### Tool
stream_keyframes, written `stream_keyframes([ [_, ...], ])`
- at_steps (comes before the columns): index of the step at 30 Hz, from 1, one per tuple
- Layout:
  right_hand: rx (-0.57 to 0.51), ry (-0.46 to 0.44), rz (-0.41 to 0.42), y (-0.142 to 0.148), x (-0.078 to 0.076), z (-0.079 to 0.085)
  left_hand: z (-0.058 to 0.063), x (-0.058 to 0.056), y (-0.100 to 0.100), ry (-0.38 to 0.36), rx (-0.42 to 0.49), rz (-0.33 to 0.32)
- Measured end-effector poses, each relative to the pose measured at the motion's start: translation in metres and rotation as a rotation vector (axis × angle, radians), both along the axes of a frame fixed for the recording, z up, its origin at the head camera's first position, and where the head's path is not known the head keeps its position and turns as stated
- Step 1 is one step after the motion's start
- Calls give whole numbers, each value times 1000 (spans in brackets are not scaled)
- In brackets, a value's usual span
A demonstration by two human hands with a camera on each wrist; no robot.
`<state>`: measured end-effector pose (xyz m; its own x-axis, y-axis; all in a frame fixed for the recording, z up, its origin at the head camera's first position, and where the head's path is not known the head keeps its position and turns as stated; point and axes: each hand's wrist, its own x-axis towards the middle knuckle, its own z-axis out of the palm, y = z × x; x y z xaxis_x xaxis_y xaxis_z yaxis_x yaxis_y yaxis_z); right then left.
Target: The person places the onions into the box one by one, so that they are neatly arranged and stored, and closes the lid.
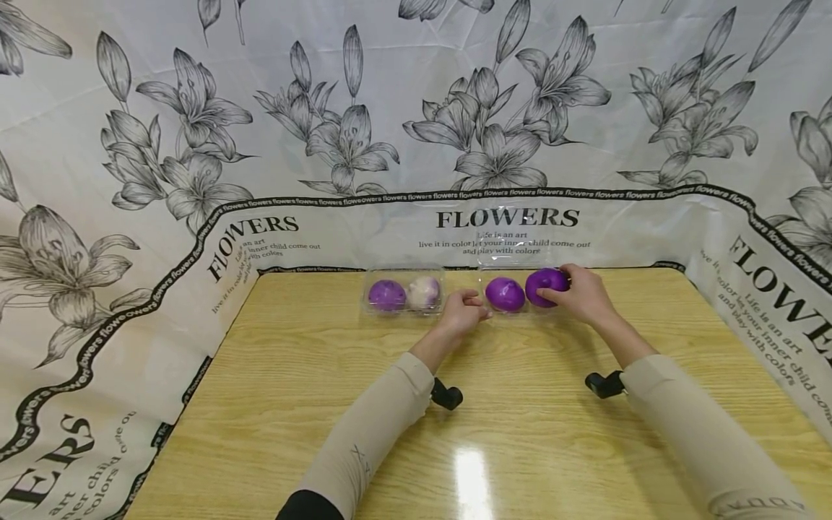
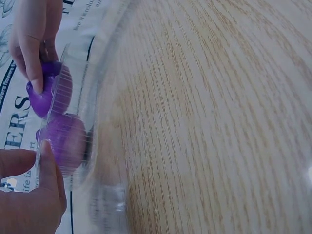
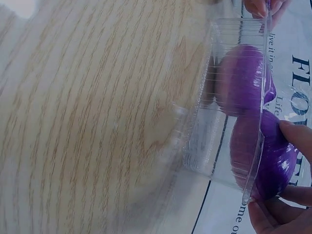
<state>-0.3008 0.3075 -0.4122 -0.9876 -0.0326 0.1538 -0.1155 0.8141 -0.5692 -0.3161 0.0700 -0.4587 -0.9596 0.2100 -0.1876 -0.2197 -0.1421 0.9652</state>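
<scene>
At the table's far side, a clear plastic box (image 3: 197, 146) stands with its transparent lid raised behind it. My right hand (image 1: 587, 292) grips a purple onion (image 1: 539, 287), which sits partly inside the box's right half and bulges over the rim. In the left half lies another purple onion (image 1: 505, 295), its pointed tip upward. My left hand (image 1: 461, 316) pinches the box's left rim between thumb and finger, as the left wrist view shows. The palm side of the right hand is hidden in the head view.
Left of my left hand, a second clear box (image 1: 370, 309) contains a purple onion (image 1: 386, 295) and a whitish-purple one (image 1: 424, 293). A flower-printed cloth (image 1: 364, 235) hangs right behind the boxes and along both sides of the wooden table (image 1: 520, 433).
</scene>
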Motion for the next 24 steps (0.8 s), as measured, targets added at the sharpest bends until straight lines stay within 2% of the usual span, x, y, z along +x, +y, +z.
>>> stream_keyframes([
  [13,90,17,13,-4,-14,-12,2,3,0,18,5,8],
  [24,86,50,45,-1,-17,-17,2,3,1,20,0,6],
])
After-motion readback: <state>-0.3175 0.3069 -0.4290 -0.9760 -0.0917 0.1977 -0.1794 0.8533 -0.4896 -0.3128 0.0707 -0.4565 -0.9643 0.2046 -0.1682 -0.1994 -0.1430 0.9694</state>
